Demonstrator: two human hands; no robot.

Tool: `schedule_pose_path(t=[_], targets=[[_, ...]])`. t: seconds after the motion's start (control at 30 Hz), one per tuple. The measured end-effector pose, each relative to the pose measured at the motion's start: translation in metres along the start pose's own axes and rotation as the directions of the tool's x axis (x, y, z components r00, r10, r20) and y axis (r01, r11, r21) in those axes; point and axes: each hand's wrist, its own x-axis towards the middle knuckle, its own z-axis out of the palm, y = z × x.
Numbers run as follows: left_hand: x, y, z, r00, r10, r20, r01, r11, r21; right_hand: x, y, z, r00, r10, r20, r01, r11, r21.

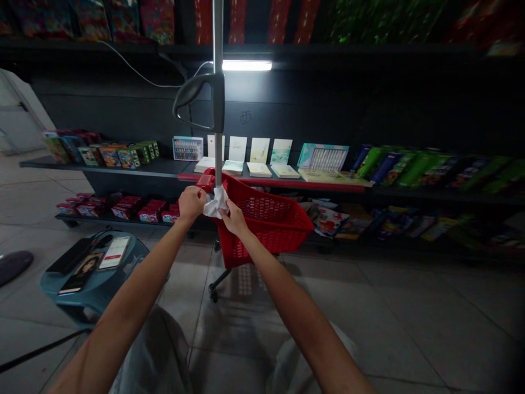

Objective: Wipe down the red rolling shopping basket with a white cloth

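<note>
A crumpled white cloth [215, 202] is bunched against the metal pole [218, 137] of a red plastic shopping trolley-basket [264, 219]. My left hand [192, 203] is curled around the cloth's upper left side, right by the pole and the basket's near corner. My right hand [233, 217] pinches the cloth's lower right part, just above the basket's rim. A black plastic handle [200, 98] sits high on the pole. The part of the pole behind the cloth is hidden.
Dark shelves [106, 168] hold boxes, cards and books behind the basket. A blue-grey stool [94, 279] to my left holds a smartphone [115, 253] and other flat items. A tiled floor [410, 306] surrounds the basket's wheels, and a black cable crosses the lower left.
</note>
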Motion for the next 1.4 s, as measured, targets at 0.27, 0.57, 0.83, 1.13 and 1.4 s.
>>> schedule_pose_path(t=[0.27,0.57,0.83,1.13,1.4], targets=[[-0.021,-0.025,0.005,0.98,0.175,-0.098,-0.174,0.985,0.016,-0.012,0.0,-0.016,0.987,0.075,0.143,-0.051,0.985,-0.163],[-0.014,-0.049,-0.009,0.994,0.066,-0.089,-0.06,0.996,0.059,-0.073,0.067,-0.084,0.961,0.197,0.196,-0.135,0.947,-0.291],[-0.014,-0.06,-0.014,0.995,0.046,-0.085,-0.042,0.998,0.046,-0.084,0.093,-0.11,0.936,0.297,0.19,-0.178,0.863,-0.472],[-0.018,-0.072,-0.018,0.992,-0.007,-0.128,0.009,1.0,0.014,-0.105,0.131,-0.171,0.878,0.468,0.097,-0.328,0.739,-0.588],[-0.04,-0.078,-0.01,0.96,-0.163,-0.226,0.079,0.938,-0.338,-0.126,0.133,-0.164,0.825,0.555,-0.106,-0.534,0.702,-0.471]])
